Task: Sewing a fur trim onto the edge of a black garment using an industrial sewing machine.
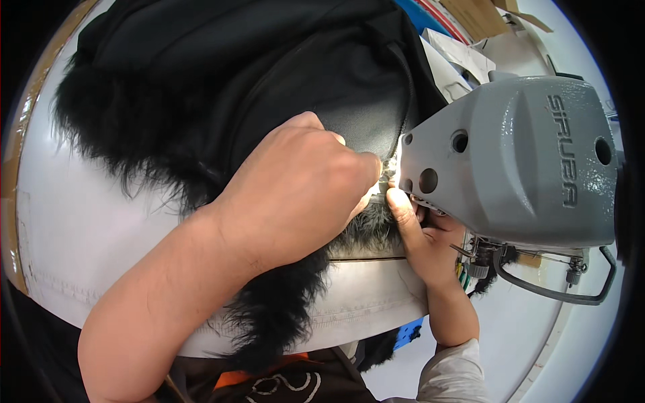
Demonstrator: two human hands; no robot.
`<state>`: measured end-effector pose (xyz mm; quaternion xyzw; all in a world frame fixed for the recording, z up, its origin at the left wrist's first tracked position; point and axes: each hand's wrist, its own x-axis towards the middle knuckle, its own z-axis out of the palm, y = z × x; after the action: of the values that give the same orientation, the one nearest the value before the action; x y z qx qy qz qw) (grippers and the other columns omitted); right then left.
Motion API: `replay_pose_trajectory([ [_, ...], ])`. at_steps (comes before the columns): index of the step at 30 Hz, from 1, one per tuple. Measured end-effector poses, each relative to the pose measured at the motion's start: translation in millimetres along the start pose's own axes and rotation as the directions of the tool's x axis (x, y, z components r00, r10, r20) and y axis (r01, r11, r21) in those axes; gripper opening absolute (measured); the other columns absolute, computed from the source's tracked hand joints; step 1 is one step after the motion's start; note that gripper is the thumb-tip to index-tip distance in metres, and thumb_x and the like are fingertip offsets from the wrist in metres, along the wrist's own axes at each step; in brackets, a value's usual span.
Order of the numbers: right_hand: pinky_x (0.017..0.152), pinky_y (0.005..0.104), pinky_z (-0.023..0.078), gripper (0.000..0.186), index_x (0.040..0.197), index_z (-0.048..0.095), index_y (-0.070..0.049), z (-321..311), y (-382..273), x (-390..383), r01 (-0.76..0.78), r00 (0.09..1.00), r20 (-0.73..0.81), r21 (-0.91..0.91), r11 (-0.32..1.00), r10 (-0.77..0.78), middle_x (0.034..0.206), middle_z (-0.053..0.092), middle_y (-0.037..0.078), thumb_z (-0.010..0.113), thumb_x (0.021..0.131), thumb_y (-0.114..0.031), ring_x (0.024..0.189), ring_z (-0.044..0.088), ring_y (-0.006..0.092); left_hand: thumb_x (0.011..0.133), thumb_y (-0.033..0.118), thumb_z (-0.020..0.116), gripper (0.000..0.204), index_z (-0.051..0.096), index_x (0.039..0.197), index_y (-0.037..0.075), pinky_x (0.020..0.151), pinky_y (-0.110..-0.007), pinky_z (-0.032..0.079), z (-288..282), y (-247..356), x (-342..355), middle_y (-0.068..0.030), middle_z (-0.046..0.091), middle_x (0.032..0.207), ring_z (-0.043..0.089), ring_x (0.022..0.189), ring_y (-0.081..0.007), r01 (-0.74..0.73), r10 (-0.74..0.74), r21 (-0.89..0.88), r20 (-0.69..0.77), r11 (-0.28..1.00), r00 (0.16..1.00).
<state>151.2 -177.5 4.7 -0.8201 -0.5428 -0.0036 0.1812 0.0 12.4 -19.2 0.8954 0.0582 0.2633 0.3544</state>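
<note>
A black garment (316, 94) with shaggy black fur trim (127, 121) spreads over the white table, one edge running to the lit sewing area of a grey sewing machine (517, 161). My left hand (302, 181) lies over the cloth beside that area with its fingers curled in a pinch on the garment; its fingertips are partly hidden. My right hand (430, 235) comes up from below at the machine's near side. Its thumb rests at the garment's furry edge, and the other fingers bend underneath, partly hidden by the machine head. The needle itself cannot be made out in the glare.
The white tabletop (87, 221) curves round to the left and front. A strip of fur (275, 309) hangs over its near edge. A bent dark guard bar (564, 295) and thread guides stick out from the machine. A cardboard box (477, 17) stands at the far right.
</note>
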Motion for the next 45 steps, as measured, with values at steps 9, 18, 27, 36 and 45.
replay_pose_trajectory([
  [9,0.067,0.0177,0.043,0.01,0.098,0.074,0.001,6.2,-3.8,-0.8,-0.013,1.0,-0.025,0.054,0.998,0.014,0.089,0.066,-0.004,0.078,0.089,-0.001,0.077,0.056,0.0027,0.08,0.006,0.075,0.007,0.069,0.078,0.005,0.076,-0.037,0.048,4.4,-1.4,-2.9,-0.008,0.055,0.056,0.055,0.057,-0.0261,-0.043,0.044,0.053,-0.023,0.998,0.999],
  [18,0.072,0.0185,0.046,0.012,0.101,0.074,0.001,9.2,3.3,-6.2,-0.055,0.998,-0.033,0.079,0.995,0.058,0.092,0.068,-0.003,0.077,0.09,0.0,0.081,0.059,0.0042,0.08,0.007,0.075,0.006,0.069,0.081,0.005,0.075,-0.037,0.047,1.7,2.1,-1.4,-0.0079,0.057,0.058,0.056,0.058,-0.0259,-0.025,0.025,0.057,-0.001,0.998,1.0],
  [27,0.072,0.0182,0.046,0.012,0.102,0.074,0.001,-2.0,-13.8,6.0,-0.063,0.998,0.012,0.113,0.992,0.062,0.092,0.068,-0.003,0.077,0.09,-0.001,0.08,0.058,0.0041,0.079,0.007,0.076,0.008,0.069,0.081,0.005,0.075,-0.037,0.048,0.9,2.8,-1.4,-0.0087,0.056,0.059,0.057,0.06,-0.0267,-0.032,0.033,0.088,-0.011,0.996,0.999],
  [36,0.074,0.0194,0.047,0.013,0.103,0.074,0.002,3.4,-0.3,-1.8,-0.047,0.999,0.014,0.081,0.996,0.046,0.094,0.069,-0.002,0.076,0.091,0.001,0.083,0.06,0.005,0.079,0.007,0.076,0.009,0.067,0.079,0.005,0.074,-0.037,0.048,4.9,4.4,1.6,-0.009,0.056,0.059,0.057,0.06,-0.027,-0.041,0.043,0.084,-0.025,0.996,0.999],
  [45,0.078,0.0213,0.049,0.015,0.104,0.074,0.001,7.8,9.0,-5.1,-0.065,0.995,-0.065,0.142,0.988,0.075,0.096,0.071,0.0,0.077,0.09,0.0,0.085,0.063,0.0071,0.078,0.006,0.077,0.009,0.068,0.08,0.006,0.075,-0.037,0.048,9.4,7.4,1.5,-0.0086,0.057,0.06,0.057,0.06,-0.0266,-0.048,0.052,0.09,-0.048,0.995,0.997],
])
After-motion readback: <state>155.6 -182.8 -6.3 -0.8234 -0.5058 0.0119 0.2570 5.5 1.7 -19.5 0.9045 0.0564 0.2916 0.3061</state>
